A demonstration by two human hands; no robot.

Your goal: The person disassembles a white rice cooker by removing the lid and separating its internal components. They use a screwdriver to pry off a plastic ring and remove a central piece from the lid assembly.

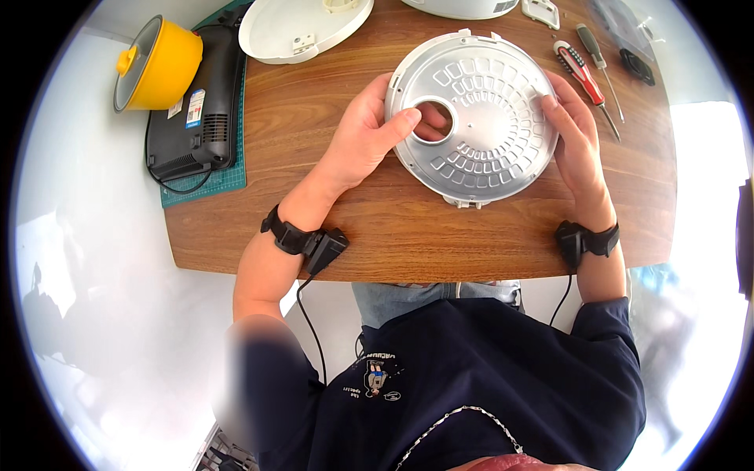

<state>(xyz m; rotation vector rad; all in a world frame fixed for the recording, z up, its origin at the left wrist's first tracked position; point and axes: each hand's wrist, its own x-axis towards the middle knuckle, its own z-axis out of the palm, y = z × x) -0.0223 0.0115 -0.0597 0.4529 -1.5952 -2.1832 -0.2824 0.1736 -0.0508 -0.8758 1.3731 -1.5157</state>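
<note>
Between my hands is a round silver metal lid plate with a white plastic rim, rows of embossed rectangles and one round hole left of its middle. My left hand grips its left edge, the thumb on top beside the hole; fingertips show through the hole from underneath. On the right edge my right hand holds it, thumb on the metal face and the other fingers partly hidden behind the rim. Small white tabs stick out at the plate's top and bottom.
At the back lie a white round cover and part of a white appliance. To the right are a red-and-black screwdriver, a grey-handled screwdriver and a black piece. A yellow pot stands on a black appliance at left.
</note>
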